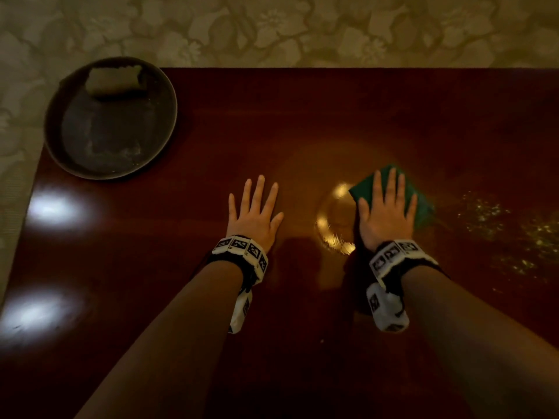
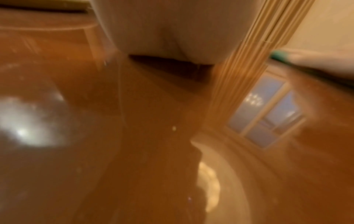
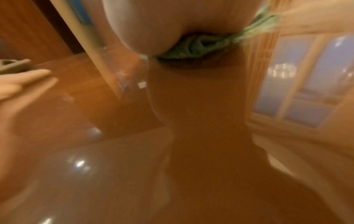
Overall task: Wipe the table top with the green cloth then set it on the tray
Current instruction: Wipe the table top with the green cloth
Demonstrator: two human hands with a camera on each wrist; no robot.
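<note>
The green cloth [image 1: 367, 187] lies folded on the glossy dark-red table top [image 1: 302, 122], right of centre. My right hand [image 1: 385, 204] presses flat on it with straight fingers; cloth edges stick out beyond the fingertips and to the right. In the right wrist view the palm [image 3: 153, 27] sits on the bunched cloth [image 3: 193, 45]. My left hand [image 1: 255, 207] rests flat on the bare table, fingers spread, a hand's width left of the cloth. In the left wrist view the palm [image 2: 172, 30] touches the table. The round dark tray [image 1: 81, 158] sits at the far left corner.
A pale sponge-like block [image 1: 115, 80] lies on the tray's far side. Yellowish specks [image 1: 496, 219] are scattered on the table right of the cloth. Light reflections [image 1: 54, 207] glare near the left edge. Patterned carpet [image 1: 272, 25] lies beyond the table's far edge.
</note>
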